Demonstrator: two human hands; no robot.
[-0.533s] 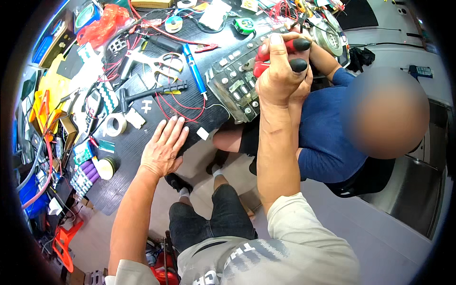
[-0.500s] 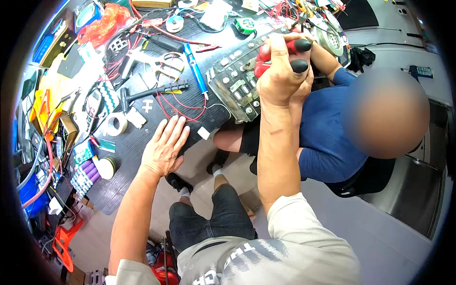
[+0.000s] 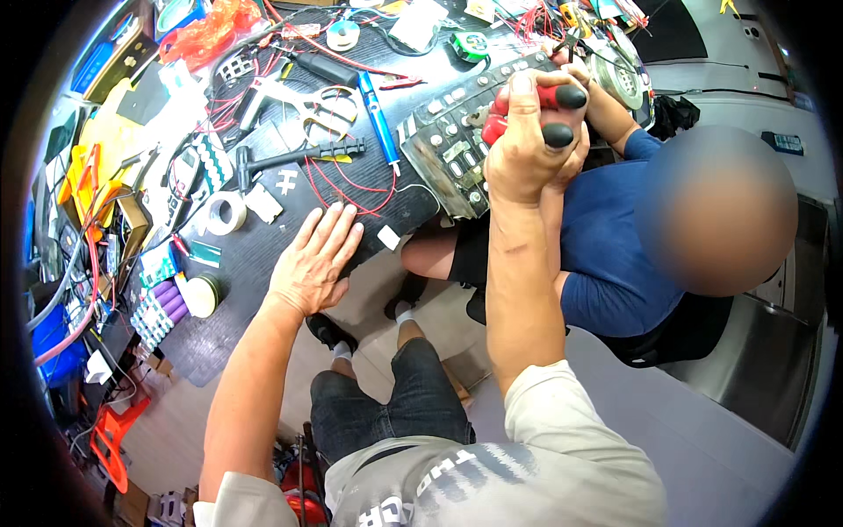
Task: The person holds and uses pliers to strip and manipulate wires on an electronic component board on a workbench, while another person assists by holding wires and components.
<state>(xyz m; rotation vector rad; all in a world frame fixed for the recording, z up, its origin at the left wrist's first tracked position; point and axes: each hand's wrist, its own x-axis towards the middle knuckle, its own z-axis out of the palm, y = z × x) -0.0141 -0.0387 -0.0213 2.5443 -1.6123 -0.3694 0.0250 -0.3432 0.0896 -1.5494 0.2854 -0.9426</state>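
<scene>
My right hand point(image 3: 520, 167) is wrapped round pliers with red and black handles point(image 3: 562, 97), raised over a worn grey metal panel point(image 3: 432, 162) with rows of slots and round fittings. The jaws are hidden behind my fingers. My left hand point(image 3: 316, 259) rests flat on the black table point(image 3: 255, 307), its fingers spread near its edge. Just beyond its fingertips lie thin red wires point(image 3: 364, 189) and a black T-shaped tool point(image 3: 294, 156). A small white piece point(image 3: 388, 237) lies to its right.
A co-worker in a blue shirt point(image 3: 606, 237) sits at the right, hands near the panel's far end. Across the table lie a blue pen-like tool point(image 3: 378, 119), scissors point(image 3: 325, 110), a tape roll point(image 3: 226, 213), a green tape measure point(image 3: 469, 46) and purple cylindrical cells point(image 3: 167, 303).
The whole view has shifted slightly, with the table things now a little farther right. Both my hands keep almost the same pose, the right still round the pliers.
</scene>
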